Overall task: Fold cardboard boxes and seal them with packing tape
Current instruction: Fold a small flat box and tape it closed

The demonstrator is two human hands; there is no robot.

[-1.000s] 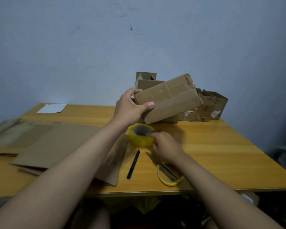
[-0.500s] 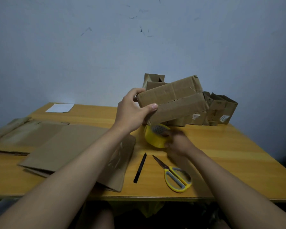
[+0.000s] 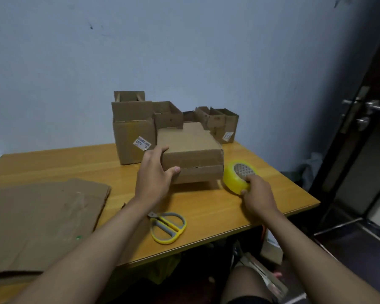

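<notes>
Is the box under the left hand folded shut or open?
Shut: the box has its flaps folded flat, their seam facing the camera. Tape on it: cannot tell.

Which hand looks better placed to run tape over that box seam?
Probably the right hand: it already grips the yellow tape roll, while the left hand holds the brown cardboard box.

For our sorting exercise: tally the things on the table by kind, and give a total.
Folded box in the left hand's grip: 1
Open boxes at the back: at least 3
Flattened cardboard pile: 1
Tape roll: 1
Scissors: 1
Total: at least 7
</notes>
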